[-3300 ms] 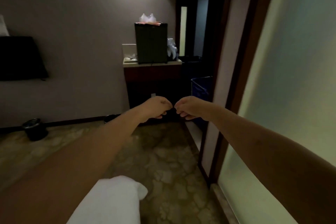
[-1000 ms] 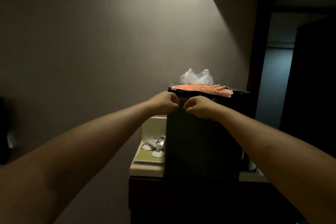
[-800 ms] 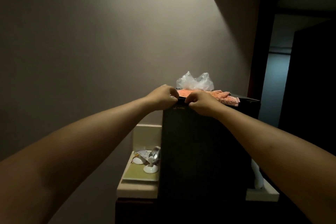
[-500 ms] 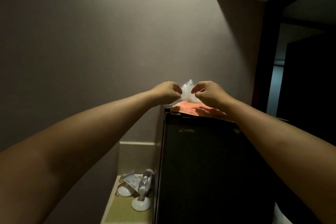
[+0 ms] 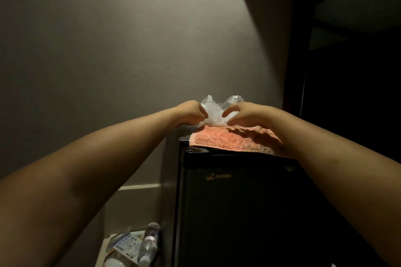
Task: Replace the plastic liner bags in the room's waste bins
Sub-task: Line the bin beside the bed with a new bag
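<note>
- As I reach over the black fridge (image 5: 238,201), my left hand (image 5: 191,112) and right hand (image 5: 240,115) pinch the clear liner bags (image 5: 213,112) between them.
- Bags rest on a pink towel (image 5: 227,141) just under my fingers.

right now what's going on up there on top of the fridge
A person is reaching up with both bare hands to a bunch of clear plastic bags sitting on an orange towel on top of a black mini fridge. The left hand and right hand pinch the plastic from either side. No waste bin is in view at this moment.
</note>
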